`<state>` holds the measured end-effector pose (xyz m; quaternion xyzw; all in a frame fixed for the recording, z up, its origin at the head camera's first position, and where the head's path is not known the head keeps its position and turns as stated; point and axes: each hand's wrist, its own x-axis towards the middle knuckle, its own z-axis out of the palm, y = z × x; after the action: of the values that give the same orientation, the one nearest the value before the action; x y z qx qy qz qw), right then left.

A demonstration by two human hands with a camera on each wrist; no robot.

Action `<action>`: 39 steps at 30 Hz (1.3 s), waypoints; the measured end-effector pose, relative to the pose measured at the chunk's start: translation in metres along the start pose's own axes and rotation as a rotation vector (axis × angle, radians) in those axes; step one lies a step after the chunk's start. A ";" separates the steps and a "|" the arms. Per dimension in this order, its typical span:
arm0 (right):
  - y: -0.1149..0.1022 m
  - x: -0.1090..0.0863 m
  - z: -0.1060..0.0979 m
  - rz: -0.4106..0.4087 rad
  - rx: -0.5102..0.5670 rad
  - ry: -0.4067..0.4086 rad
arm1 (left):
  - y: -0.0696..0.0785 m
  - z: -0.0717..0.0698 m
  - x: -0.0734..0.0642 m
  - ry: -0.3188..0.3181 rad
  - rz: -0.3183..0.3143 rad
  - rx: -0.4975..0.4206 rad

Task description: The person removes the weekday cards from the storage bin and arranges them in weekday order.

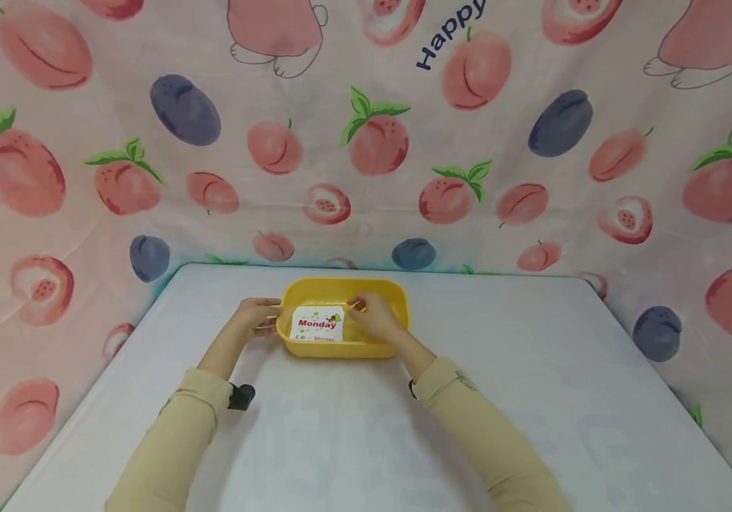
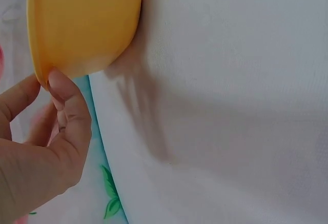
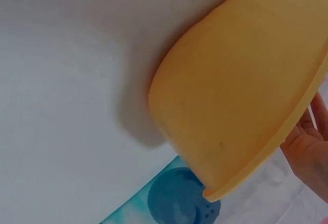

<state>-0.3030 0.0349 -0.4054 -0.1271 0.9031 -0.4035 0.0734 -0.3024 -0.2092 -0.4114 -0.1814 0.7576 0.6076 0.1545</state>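
Pinching the rim at the left end of the yellow basin [image 1: 340,350], the left hand [image 1: 253,318] has its grip closed there, with thumb and finger meeting at the edge. The right hand [image 1: 373,316] reaches over the basin's right half, its fingers bent inward above the inside; whether that grip holds anything, I cannot tell. Between the hands, toward the left, a white card [image 1: 317,324] sits in the basin, marked "Monday" in red with small green stars, its lower edge hidden by the front wall. Beige sleeves [image 1: 170,442] cover both forearms, and a black device [image 1: 242,397] shows at the left wrist. The basin rests near the far edge of the white desk [image 1: 340,441], before a fruit-printed cloth [image 1: 333,160].
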 end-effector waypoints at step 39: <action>0.013 0.048 0.047 0.594 0.703 0.082 | -0.011 -0.006 0.006 -0.107 0.049 -0.053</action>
<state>-0.3404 -0.0041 -0.4476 0.1860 0.7109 -0.6515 0.1887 -0.3030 -0.2183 -0.4227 -0.1340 0.7362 0.6399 0.1751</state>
